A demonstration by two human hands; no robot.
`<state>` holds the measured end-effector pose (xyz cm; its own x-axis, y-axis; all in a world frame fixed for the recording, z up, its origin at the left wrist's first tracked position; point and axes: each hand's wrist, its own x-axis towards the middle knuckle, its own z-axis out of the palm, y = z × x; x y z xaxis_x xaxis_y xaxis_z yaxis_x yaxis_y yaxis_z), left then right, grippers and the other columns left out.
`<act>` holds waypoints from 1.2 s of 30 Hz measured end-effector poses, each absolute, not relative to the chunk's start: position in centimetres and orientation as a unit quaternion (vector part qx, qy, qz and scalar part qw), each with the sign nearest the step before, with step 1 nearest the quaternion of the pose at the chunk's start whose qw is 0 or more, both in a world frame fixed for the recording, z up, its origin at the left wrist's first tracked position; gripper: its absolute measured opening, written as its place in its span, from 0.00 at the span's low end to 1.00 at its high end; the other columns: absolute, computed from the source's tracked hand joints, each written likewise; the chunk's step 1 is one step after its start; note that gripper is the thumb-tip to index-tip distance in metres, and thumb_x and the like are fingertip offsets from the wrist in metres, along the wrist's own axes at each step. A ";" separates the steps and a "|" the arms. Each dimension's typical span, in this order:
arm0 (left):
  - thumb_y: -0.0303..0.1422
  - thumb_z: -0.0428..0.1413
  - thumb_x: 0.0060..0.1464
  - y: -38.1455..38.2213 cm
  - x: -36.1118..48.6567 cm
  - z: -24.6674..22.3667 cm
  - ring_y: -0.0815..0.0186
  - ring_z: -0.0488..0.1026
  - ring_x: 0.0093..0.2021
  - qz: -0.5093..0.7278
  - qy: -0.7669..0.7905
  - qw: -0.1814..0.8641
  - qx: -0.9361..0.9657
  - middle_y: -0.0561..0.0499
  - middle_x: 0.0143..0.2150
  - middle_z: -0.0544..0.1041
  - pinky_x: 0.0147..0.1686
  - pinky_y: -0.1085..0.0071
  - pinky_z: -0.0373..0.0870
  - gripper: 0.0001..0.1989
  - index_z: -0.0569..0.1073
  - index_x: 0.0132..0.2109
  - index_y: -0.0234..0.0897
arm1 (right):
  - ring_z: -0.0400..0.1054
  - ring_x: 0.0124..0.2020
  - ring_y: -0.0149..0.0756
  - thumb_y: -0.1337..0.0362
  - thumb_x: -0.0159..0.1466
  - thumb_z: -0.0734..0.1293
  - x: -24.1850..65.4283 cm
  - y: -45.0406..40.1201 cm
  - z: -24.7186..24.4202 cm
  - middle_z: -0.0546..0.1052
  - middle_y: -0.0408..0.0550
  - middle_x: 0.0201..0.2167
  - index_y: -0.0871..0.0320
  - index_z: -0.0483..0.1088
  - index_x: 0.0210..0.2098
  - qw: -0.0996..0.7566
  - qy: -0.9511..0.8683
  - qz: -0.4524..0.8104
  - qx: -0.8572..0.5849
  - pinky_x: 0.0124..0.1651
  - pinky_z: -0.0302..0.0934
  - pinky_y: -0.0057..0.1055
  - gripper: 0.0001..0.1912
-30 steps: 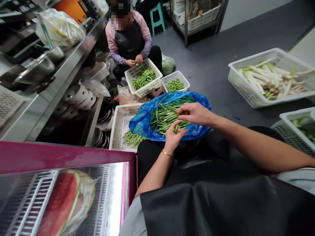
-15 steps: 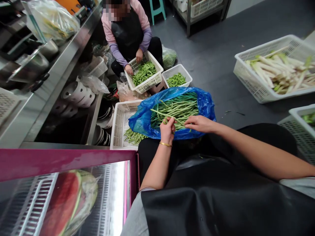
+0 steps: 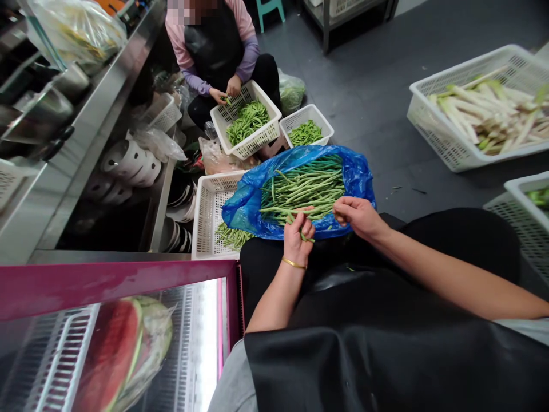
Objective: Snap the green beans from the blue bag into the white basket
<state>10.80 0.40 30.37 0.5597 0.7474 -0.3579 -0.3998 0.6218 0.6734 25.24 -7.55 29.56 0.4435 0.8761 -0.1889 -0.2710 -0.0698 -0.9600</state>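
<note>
Left of a blue plastic bag [image 3: 361, 177], I see a cut watermelon [image 3: 109, 343] behind glass, its lower end cut off by the edge of view. A metal counter [image 3: 96, 109] runs farther back on that side, its pans cropped and hard to make out. Just beside the bag's left end, a white basket [image 3: 203, 216] holds green pieces [image 3: 231, 236]; the bag hides part of it. Beyond the bag, a co-worker [image 3: 214, 51], blurred and cropped at the top, bends over a basket [image 3: 259, 142] of beans. At the bag's near edge, the left hand [image 3: 298, 236] is closed around green beans [image 3: 274, 212], one poking out leftward. More long beans [image 3: 306, 182] lie inside the bag. By its near right rim, the right hand [image 3: 359, 217] has curled fingers; I cannot tell whether they pinch anything. Well right of the bag, a crate [image 3: 437, 134] of pale stalks [image 3: 484, 114] is cut off.
</note>
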 end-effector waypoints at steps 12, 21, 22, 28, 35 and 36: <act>0.34 0.59 0.45 -0.9 9.4 29.9 0.81 0.50 0.13 0.192 0.278 0.892 0.301 0.53 0.21 0.70 0.13 0.79 0.38 0.10 0.75 0.33 0.29 | 0.59 0.17 0.27 0.49 0.54 0.70 29.9 -5.8 31.4 0.73 0.42 0.22 0.59 0.72 0.44 0.476 -0.382 0.497 -0.617 0.20 0.55 0.26 0.24; 0.35 0.58 0.43 -0.8 10.3 27.4 0.76 0.61 0.16 0.243 0.453 0.769 0.379 0.57 0.16 0.62 0.16 0.79 0.52 0.10 0.67 0.24 0.33 | 0.67 0.26 0.33 0.52 0.61 0.65 22.7 -9.2 34.0 0.74 0.48 0.26 0.58 0.70 0.32 0.504 -0.543 0.367 -0.562 0.30 0.62 0.30 0.15; 0.37 0.59 0.43 -0.7 10.2 27.4 0.74 0.64 0.17 0.216 0.440 0.791 0.366 0.57 0.16 0.62 0.16 0.79 0.53 0.12 0.66 0.25 0.34 | 0.66 0.22 0.31 0.50 0.60 0.66 23.0 -9.0 33.1 0.73 0.46 0.23 0.58 0.69 0.31 0.508 -0.477 0.439 -0.567 0.26 0.61 0.29 0.17; 0.45 0.63 0.43 -0.8 9.5 29.3 0.78 0.58 0.13 0.038 0.284 0.886 0.365 0.57 0.20 0.65 0.11 0.79 0.45 0.20 0.67 0.32 0.33 | 0.61 0.16 0.26 0.46 0.48 0.74 25.3 -7.3 29.0 0.69 0.41 0.18 0.59 0.65 0.26 0.527 -0.275 0.573 -0.564 0.20 0.57 0.26 0.24; 0.38 0.62 0.41 -1.4 10.5 28.6 0.78 0.54 0.12 0.161 0.398 0.827 0.363 0.61 0.15 0.58 0.11 0.79 0.48 0.15 0.64 0.25 0.35 | 0.70 0.31 0.37 0.52 0.61 0.64 23.2 -9.8 31.3 0.76 0.50 0.28 0.58 0.72 0.30 0.458 -0.570 0.286 -0.619 0.37 0.64 0.34 0.15; 0.38 0.61 0.42 -1.5 10.6 28.5 0.78 0.56 0.13 0.196 0.422 0.811 0.355 0.60 0.16 0.59 0.12 0.79 0.50 0.15 0.63 0.25 0.35 | 0.70 0.31 0.37 0.51 0.61 0.64 22.9 -9.9 31.3 0.76 0.50 0.28 0.58 0.72 0.30 0.449 -0.575 0.287 -0.621 0.37 0.64 0.34 0.16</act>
<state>10.62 -1.52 28.49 0.5666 0.6173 -0.5457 -0.0186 0.6717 0.7406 22.91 -9.95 31.31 0.1729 0.9719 0.1595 0.4563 0.0645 -0.8875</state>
